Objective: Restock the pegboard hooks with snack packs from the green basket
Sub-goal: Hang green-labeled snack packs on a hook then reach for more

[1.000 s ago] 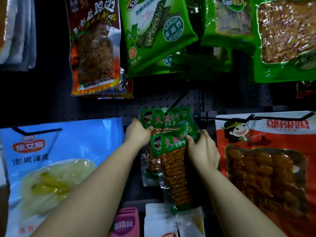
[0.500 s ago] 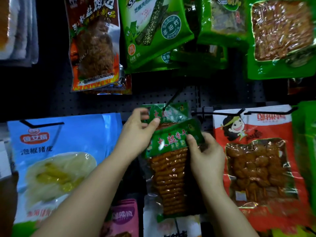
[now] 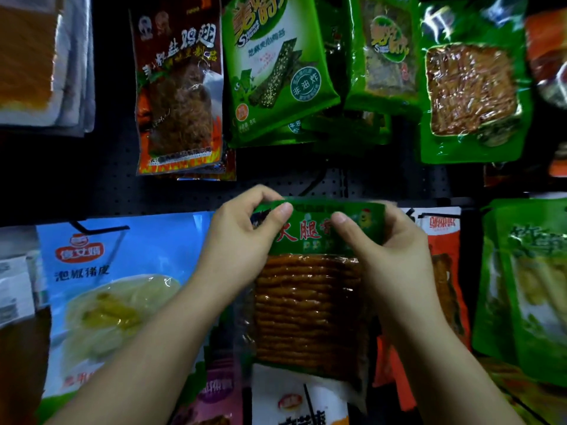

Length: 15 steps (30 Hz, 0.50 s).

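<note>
Hands (image 3: 310, 240) pinching pack's (image 3: 310, 308) green header

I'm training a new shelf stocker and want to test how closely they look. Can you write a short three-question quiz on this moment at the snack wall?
1. True or false: only the left hand holds the green-topped snack pack.
2. Which pack hangs directly left of the held pack? A) the blue pack B) a yellow pack C) a black pack
3. Fill in: both hands pinch the pack at its ____ edge.

Key
1. False: the right hand pinches it too.
2. A
3. top
</note>
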Motion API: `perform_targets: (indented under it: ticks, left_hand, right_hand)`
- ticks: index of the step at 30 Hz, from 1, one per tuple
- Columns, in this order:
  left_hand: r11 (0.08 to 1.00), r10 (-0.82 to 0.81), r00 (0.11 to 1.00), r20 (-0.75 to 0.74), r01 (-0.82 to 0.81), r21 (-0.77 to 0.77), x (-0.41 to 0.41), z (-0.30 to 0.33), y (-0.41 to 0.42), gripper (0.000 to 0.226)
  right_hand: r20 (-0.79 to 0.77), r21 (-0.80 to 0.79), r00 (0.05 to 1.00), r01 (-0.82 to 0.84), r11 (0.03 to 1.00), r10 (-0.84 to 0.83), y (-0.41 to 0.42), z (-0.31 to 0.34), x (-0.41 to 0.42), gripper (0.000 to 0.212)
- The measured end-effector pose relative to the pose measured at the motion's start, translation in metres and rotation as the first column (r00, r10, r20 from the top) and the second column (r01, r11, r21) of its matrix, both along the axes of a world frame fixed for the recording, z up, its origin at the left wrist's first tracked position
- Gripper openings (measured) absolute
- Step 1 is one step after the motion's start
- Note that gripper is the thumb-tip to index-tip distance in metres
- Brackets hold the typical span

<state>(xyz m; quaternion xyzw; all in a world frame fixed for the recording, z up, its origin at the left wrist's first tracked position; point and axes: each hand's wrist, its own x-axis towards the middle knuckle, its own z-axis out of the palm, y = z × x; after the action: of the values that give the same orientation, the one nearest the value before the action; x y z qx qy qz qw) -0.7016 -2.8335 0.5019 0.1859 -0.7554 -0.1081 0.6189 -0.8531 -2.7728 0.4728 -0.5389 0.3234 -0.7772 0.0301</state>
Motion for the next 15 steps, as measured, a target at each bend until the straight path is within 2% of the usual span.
perform_targets:
  ticks: [9, 15]
  left_hand:
    - [0.984, -0.015, 0.996, -0.085, 0.0, -0.176, -0.005, 0.037, 0.035, 0.015]
    - [0.994, -0.101, 0.988, -0.115, 0.094, -0.061, -0.01, 0.057, 0.029, 0.013]
  right_hand:
    - [-0.012, -0.2, 0.981, 0.185, 0.962, -0.192, 0.013, 0.033, 0.0, 0.005]
    - [-0.056, -0.171, 0.954, 0.281, 0.944, -0.294, 0.015, 0.055, -0.001, 0.004]
